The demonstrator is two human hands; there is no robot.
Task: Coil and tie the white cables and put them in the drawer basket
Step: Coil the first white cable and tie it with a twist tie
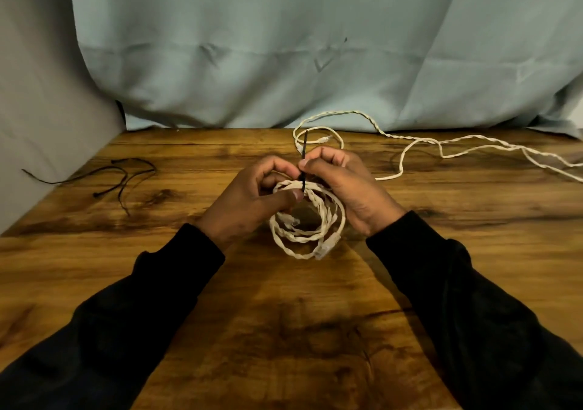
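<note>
Left hand (252,198) fingers curled round white cable coil (306,220), right hand (344,185) pinching black zip tie (304,163) upright over it

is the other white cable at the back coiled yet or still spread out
Spread out. The loose white cable trails uncoiled across the table, no tie on it, beyond the coil in hand.

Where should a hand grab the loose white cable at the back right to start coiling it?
Likely at the free end with the plug of the loose white cable, coming from above: it lies flat on the table just behind the hands, and the rest trails off right.
</note>
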